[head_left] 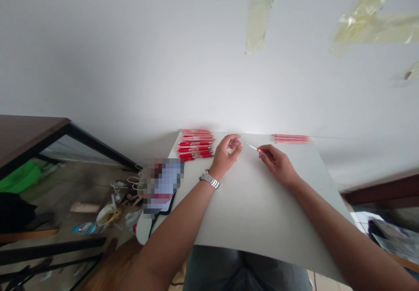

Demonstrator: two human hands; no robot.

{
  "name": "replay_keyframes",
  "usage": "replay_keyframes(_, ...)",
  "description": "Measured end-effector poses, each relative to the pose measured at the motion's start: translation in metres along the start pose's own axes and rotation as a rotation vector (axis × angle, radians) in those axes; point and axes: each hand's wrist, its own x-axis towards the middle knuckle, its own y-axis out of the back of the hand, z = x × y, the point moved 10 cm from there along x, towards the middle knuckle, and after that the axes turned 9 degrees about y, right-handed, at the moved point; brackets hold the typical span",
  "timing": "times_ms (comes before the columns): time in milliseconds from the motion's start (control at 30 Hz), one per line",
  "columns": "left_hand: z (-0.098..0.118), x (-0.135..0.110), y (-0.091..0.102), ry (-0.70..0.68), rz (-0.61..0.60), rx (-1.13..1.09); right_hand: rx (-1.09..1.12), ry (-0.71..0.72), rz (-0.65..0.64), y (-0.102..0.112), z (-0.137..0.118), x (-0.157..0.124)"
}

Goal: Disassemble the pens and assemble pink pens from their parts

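Note:
My left hand hovers over the white board, its fingers curled in a pinch around something small that I cannot make out. A metal watch sits on that wrist. My right hand pinches a thin red pen refill, whose tip points left toward the left hand. The two hands are a few centimetres apart. Several red pens lie in a stack just left of my left hand. A few pale pink pen barrels lie at the board's far right.
The board rests on my lap against a white wall. A blurred-out phone on a dark tablet sits at the board's left edge. A glass-fronted cabinet and floor clutter, cups and cables, lie to the left.

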Motion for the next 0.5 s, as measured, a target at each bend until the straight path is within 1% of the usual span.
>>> replay_keyframes(167, 0.003, -0.001, -0.003, 0.008, -0.034, 0.027, 0.008, 0.0, -0.026, -0.003, 0.0, 0.0)
replay_keyframes(367, 0.011, -0.001, -0.005, -0.06, -0.055, 0.109, 0.03, 0.013, -0.044, -0.006, -0.002, 0.001)
replay_keyframes(500, 0.011, -0.001, -0.005, -0.065, -0.067, 0.087, 0.034, 0.003, -0.054, -0.007, -0.001, 0.001)
